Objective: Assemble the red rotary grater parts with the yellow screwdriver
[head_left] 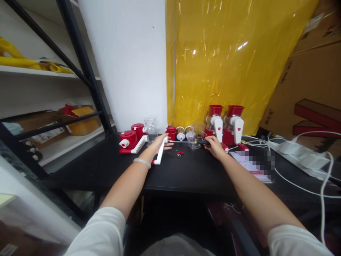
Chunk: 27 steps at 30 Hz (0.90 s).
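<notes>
My left hand (160, 142) is closed around a white crank handle (160, 153) with a red knob at its lower end. From the right, my right hand (214, 146) grips the black handle of a screwdriver (199, 142), which has a yellow band. Its thin shaft points left, level, and its tip reaches the top of the crank near my left fingers; whether it sits in a screw is too small to tell. Below the shaft, a small red piece (180, 153) lies on the black table (183, 174) with tiny bits beside it.
Red grinder bases (128, 138) and clear cups (150, 125) stand at left. Behind my hands are drum graters (180, 133) and red hoppers (171, 133). Two assembled red-and-white graters (236, 124) stand at right, near a tablet (252, 165), white cables and a power strip (301, 153).
</notes>
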Tool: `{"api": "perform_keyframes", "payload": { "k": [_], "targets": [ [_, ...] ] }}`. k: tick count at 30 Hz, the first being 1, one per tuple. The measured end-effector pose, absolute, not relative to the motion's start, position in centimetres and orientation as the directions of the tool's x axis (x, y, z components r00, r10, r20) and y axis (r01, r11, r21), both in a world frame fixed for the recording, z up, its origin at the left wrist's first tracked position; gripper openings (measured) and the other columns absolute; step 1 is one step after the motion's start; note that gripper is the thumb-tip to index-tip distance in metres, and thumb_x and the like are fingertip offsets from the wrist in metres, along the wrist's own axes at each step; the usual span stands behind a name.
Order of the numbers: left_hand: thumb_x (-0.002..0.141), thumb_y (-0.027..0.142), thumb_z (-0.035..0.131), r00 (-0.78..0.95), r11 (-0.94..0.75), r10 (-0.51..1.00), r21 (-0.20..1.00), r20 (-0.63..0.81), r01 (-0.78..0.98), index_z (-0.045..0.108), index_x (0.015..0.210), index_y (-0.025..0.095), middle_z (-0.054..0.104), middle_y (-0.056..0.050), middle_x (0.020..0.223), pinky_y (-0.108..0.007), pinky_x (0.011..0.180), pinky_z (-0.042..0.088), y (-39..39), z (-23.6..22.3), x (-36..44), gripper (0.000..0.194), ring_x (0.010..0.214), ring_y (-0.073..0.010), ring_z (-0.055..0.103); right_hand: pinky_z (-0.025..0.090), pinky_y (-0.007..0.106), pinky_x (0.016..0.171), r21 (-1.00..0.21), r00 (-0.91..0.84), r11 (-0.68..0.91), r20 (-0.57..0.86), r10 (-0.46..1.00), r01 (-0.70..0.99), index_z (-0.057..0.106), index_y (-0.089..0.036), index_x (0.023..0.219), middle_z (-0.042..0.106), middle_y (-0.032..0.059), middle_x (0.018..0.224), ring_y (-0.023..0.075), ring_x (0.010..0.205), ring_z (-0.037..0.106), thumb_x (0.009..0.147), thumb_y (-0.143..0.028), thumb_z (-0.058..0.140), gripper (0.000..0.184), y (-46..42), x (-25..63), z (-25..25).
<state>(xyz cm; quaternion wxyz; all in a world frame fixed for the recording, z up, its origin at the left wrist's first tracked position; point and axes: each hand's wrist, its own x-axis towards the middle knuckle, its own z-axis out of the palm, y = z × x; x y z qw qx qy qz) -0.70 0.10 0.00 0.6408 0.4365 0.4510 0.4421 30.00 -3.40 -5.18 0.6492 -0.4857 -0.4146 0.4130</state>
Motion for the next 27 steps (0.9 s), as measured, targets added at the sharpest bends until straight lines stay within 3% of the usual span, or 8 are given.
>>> {"api": "perform_keyframes", "payload": {
  "k": [3,6,9,13,27],
  "targets": [
    [0.094,0.04,0.066,0.194,0.231,0.961,0.958,-0.197,-0.172,0.066,0.093,0.015,0.074,-0.009,0.079,-0.031,0.064,0.065,0.0,0.1,-0.6,0.024,0.072,-0.0238,0.078,0.043,0.025,0.045,-0.989,0.335,0.144,0.145,0.931,0.026,0.054,-0.024,0.077,0.056,-0.0015,0.053,0.014,0.044,0.053,0.089,-0.061,0.059,0.04,-3.3,30.3,-5.3],
    [0.091,0.043,0.07,0.194,0.219,0.964,0.96,-0.184,-0.177,0.065,0.093,0.016,0.074,-0.008,0.079,-0.03,0.064,0.064,0.1,0.1,-0.6,0.028,0.073,-0.0236,0.079,0.034,0.024,0.039,-0.971,0.301,0.176,0.219,0.928,0.162,0.053,-0.024,0.073,0.05,-0.0024,0.045,0.0125,0.038,0.045,0.087,-0.069,0.061,0.048,-3.4,30.6,-5.6],
    [0.089,0.046,0.073,0.193,0.207,0.966,0.963,-0.173,-0.174,0.065,0.094,0.016,0.073,-0.007,0.078,-0.029,0.064,0.064,0.1,0.0,-0.5,0.031,0.075,-0.0239,0.079,0.031,0.022,0.039,-0.972,0.28,0.209,0.231,0.932,0.105,0.05,-0.024,0.073,0.049,-0.0038,0.046,0.0104,0.038,0.043,0.079,-0.068,0.072,0.05,-3.5,30.6,-5.9],
    [0.093,0.04,0.067,0.206,0.216,0.962,0.962,-0.18,-0.166,0.066,0.095,0.016,0.072,-0.007,0.076,-0.03,0.063,0.064,0.1,0.1,-0.6,0.024,0.075,-0.0247,0.079,0.032,0.021,0.039,-0.975,0.295,0.221,0.212,0.932,0.004,0.049,-0.024,0.075,0.048,-0.0043,0.048,0.0102,0.041,0.043,0.081,-0.062,0.072,0.044,-3.2,30.4,-6.2],
    [0.098,0.041,0.059,0.256,0.242,0.943,0.966,-0.213,-0.088,0.066,0.095,0.016,0.075,-0.01,0.075,-0.025,0.055,0.06,0.4,0.0,-0.5,0.026,0.075,-0.0245,0.08,0.03,0.021,0.039,-0.97,0.316,0.243,0.239,0.918,0.03,0.048,-0.025,0.072,0.045,-0.0048,0.046,0.01,0.041,0.04,0.083,-0.059,0.069,0.042,-2.1,30.9,-6.7]
  ]
}}
